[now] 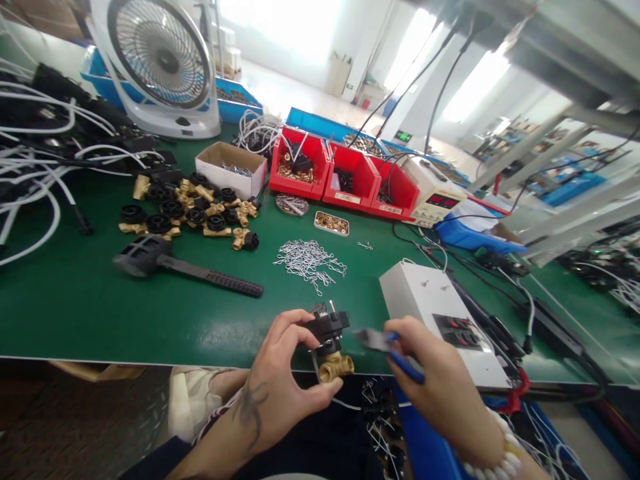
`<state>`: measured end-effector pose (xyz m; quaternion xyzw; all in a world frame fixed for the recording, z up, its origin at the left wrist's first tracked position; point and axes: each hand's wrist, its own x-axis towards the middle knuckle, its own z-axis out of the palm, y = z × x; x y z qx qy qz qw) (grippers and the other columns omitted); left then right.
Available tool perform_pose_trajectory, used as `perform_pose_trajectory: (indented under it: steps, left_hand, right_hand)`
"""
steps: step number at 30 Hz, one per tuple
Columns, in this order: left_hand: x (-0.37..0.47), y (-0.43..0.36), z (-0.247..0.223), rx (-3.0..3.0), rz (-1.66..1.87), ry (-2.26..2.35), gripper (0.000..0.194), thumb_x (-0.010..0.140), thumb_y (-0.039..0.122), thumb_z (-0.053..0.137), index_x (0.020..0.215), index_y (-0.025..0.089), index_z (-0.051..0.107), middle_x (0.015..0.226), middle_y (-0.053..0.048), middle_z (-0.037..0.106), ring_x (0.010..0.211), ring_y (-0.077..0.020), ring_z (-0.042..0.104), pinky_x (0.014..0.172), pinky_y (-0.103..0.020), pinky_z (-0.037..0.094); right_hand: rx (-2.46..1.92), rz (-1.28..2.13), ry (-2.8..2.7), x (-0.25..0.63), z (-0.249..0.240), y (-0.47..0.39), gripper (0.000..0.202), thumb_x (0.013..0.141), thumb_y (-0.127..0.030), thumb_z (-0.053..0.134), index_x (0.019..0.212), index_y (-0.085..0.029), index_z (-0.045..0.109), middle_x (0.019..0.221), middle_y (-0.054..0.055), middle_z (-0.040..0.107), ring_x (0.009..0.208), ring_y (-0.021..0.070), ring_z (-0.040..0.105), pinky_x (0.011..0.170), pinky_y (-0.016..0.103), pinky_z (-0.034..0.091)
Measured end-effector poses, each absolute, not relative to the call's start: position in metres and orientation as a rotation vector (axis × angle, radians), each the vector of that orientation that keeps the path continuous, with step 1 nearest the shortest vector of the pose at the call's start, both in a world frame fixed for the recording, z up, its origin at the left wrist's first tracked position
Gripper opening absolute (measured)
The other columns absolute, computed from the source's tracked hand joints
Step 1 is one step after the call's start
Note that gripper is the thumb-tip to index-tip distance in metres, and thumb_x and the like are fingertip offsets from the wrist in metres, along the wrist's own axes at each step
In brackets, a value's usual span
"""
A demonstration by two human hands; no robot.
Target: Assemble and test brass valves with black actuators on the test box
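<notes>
The left hand (287, 367) is clamped on a valve assembly (336, 363), a brass fitting topped by a black unit, with the thumb beneath the brass and the fingers against the black part; the assembly is at the front edge of the green counter (65, 307), tilted a little. The right hand (430, 367) is closed around the blue handles of a pair of pliers (406, 365); the pliers' metal nose points toward the assembly and seems to stop just short of it, though blur there makes the gap hard to judge.

Beyond the hands lies a loose heap of bent wire clips (305, 260); a few more clips (365, 245) sit apart to its right (nearer the cables). A black mallet (200, 272) lies to the left, its handle toward the heap; behind it are clustered brass fittings with black caps (193, 210); farther back stand a white carton (233, 183), red bins (347, 198) and a white fan (203, 113). A pale box with a black panel (413, 290) rests to the right, near the pliers.
</notes>
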<state>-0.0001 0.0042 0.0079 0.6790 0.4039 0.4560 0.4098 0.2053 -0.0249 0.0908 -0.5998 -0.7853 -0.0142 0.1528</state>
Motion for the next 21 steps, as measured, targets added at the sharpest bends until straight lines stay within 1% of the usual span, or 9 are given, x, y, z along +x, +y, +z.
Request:
perform_pose_trajectory:
  steps: [2, 3, 6, 8, 10, 12, 14, 19, 21]
  left_hand:
    - [0.001, 0.004, 0.007, 1.732, 1.161, 1.018, 0.033, 0.065, 0.014, 0.074, 0.088, 0.023, 0.052, 0.119, -0.007, 0.055, 0.112, -0.0265, 0.056, 0.095, -0.047, 0.049]
    - [0.001, 0.004, 0.007, 1.745, 1.172, 1.021, 0.033, 0.065, 0.014, 0.074, 0.087, 0.023, 0.052, 0.119, -0.006, 0.055, 0.113, -0.0265, 0.056, 0.096, -0.047, 0.048]
    - [0.0, 0.004, 0.007, 1.756, 1.159, 1.022, 0.034, 0.065, 0.014, 0.075, 0.088, 0.023, 0.052, 0.12, -0.006, 0.055, 0.113, -0.0263, 0.057, 0.096, -0.047, 0.049]
    - [-0.001, 0.005, 0.008, 1.743, 1.134, 1.017, 0.035, 0.066, 0.014, 0.076, 0.089, 0.023, 0.051, 0.121, -0.007, 0.054, 0.111, -0.0263, 0.057, 0.094, -0.047, 0.051]
    - [-0.002, 0.005, 0.01, 1.742, 1.123, 1.013, 0.034, 0.067, 0.015, 0.075, 0.088, 0.022, 0.051, 0.12, -0.008, 0.054, 0.111, -0.0269, 0.058, 0.093, -0.048, 0.051]
    - [-0.002, 0.005, 0.01, 1.746, 1.132, 1.012, 0.033, 0.067, 0.015, 0.074, 0.088, 0.022, 0.05, 0.119, -0.008, 0.054, 0.111, -0.0274, 0.058, 0.093, -0.05, 0.051]
    - [-0.002, 0.005, 0.009, 1.744, 1.149, 1.02, 0.033, 0.067, 0.015, 0.074, 0.088, 0.023, 0.05, 0.119, -0.008, 0.054, 0.111, -0.0274, 0.058, 0.094, -0.05, 0.051]
    - [-0.002, 0.005, 0.008, 1.753, 1.14, 1.014, 0.034, 0.066, 0.014, 0.075, 0.088, 0.023, 0.05, 0.119, -0.008, 0.054, 0.111, -0.0274, 0.058, 0.093, -0.05, 0.051]
    - [-0.002, 0.005, 0.008, 1.763, 1.138, 1.016, 0.034, 0.066, 0.015, 0.075, 0.087, 0.022, 0.05, 0.118, -0.008, 0.054, 0.11, -0.0281, 0.058, 0.092, -0.051, 0.052]
  right_hand:
    - [-1.767, -0.011, -2.475, 0.202, 0.09, -0.023, 0.022, 0.075, -0.003, 0.044, 0.082, -0.021, 0.055, 0.065, 0.0, 0.057, 0.05, 0.0143, 0.053, 0.047, 0.024, 0.037]
    - [-1.769, -0.016, -2.512, 0.201, 0.091, -0.023, 0.023, 0.076, -0.003, 0.043, 0.082, -0.021, 0.056, 0.066, 0.0, 0.057, 0.051, 0.0148, 0.054, 0.048, 0.024, 0.038]
    - [-1.697, -0.071, -2.295, 0.2, 0.1, -0.021, 0.019, 0.086, -0.007, 0.043, 0.092, -0.02, 0.055, 0.075, 0.002, 0.06, 0.061, 0.0146, 0.059, 0.055, 0.023, 0.044]
    - [-1.656, -0.089, -2.161, 0.2, 0.102, -0.021, 0.015, 0.089, -0.01, 0.043, 0.094, -0.02, 0.053, 0.076, 0.002, 0.061, 0.062, 0.0136, 0.059, 0.057, 0.022, 0.046]
    - [-1.713, -0.081, -2.227, 0.2, 0.098, -0.022, 0.017, 0.086, -0.008, 0.043, 0.088, -0.02, 0.054, 0.072, 0.002, 0.06, 0.058, 0.0143, 0.058, 0.054, 0.023, 0.044]
    - [-1.816, -0.029, -2.408, 0.2, 0.093, -0.022, 0.02, 0.079, -0.004, 0.044, 0.083, -0.02, 0.056, 0.068, 0.002, 0.059, 0.052, 0.0156, 0.056, 0.048, 0.025, 0.039]
    - [-1.861, -0.014, -2.528, 0.2, 0.092, -0.022, 0.024, 0.074, -0.002, 0.044, 0.083, -0.02, 0.057, 0.067, 0.002, 0.06, 0.05, 0.0168, 0.055, 0.046, 0.026, 0.037]
    - [-1.758, -0.07, -2.232, 0.198, 0.098, -0.023, 0.018, 0.085, -0.008, 0.042, 0.089, -0.018, 0.056, 0.071, 0.003, 0.059, 0.057, 0.0153, 0.057, 0.052, 0.024, 0.043]
    - [-1.824, -0.021, -2.288, 0.198, 0.095, -0.023, 0.018, 0.081, -0.006, 0.044, 0.085, -0.019, 0.056, 0.069, 0.002, 0.058, 0.054, 0.0147, 0.055, 0.05, 0.024, 0.041]
